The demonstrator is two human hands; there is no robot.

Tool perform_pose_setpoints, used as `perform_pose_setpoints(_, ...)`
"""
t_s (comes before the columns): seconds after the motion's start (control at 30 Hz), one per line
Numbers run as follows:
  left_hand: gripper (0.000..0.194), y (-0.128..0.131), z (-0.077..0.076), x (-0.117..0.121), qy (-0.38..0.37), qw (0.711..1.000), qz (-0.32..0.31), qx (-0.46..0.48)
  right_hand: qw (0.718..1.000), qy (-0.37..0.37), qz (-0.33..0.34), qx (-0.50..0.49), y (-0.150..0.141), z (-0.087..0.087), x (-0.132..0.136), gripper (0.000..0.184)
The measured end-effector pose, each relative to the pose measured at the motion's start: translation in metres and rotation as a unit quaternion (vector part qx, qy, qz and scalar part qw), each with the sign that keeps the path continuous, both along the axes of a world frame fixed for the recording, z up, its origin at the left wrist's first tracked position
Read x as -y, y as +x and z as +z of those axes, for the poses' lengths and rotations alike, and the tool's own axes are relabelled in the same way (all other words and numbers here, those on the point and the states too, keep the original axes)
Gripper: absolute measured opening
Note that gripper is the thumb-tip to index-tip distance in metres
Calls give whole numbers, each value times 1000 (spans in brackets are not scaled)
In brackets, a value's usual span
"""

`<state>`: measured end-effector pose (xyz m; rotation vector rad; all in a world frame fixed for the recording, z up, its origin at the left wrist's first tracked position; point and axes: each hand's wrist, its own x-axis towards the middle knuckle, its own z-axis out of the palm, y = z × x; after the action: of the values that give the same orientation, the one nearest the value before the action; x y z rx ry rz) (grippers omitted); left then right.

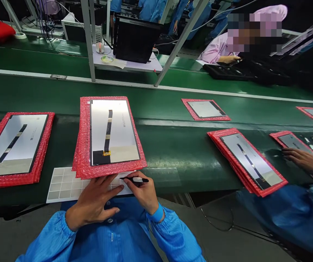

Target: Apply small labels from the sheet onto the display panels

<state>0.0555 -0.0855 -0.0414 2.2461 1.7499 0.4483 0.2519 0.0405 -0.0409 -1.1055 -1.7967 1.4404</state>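
Note:
My right hand (142, 191) grips a black marker pen (137, 179), its tip pointing left over a white sheet of blank labels (63, 185). Flat on that sheet rests my left hand (98, 198), fingers spread. Just beyond both hands, a stack of red bubble-wrap pouches (84, 145) covers part of the label sheet. On top of the stack lies a display panel (130, 140), silvery back up, with a dark flex cable (108, 133) and an orange-taped end near its lower edge. A blue band circles my right wrist.
More panels on red pouches lie at the left (44, 153) and right (279, 178). A co-worker's hand (306, 160) is at the far right. A metal frame post (89, 43) and a black monitor (137, 38) stand behind the green bench (167, 145). Someone in pink sits across.

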Motion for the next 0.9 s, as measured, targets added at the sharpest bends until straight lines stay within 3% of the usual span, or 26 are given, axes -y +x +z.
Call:
perform_pose_setpoints(0.33,80,1,2,2,-6,1000,-8,-21,999,-39,-20,-20,0,0,1,15)
perform_pose_setpoints(0.63,82,-1,6,3,-25,999,-23,-9,1000,-5,-23,-14,4,2,0,12)
perform_pose_setpoints(0.9,83,-1,9,2,-44,999,-23,0,999,47,23,-3,8,-1,0,8)
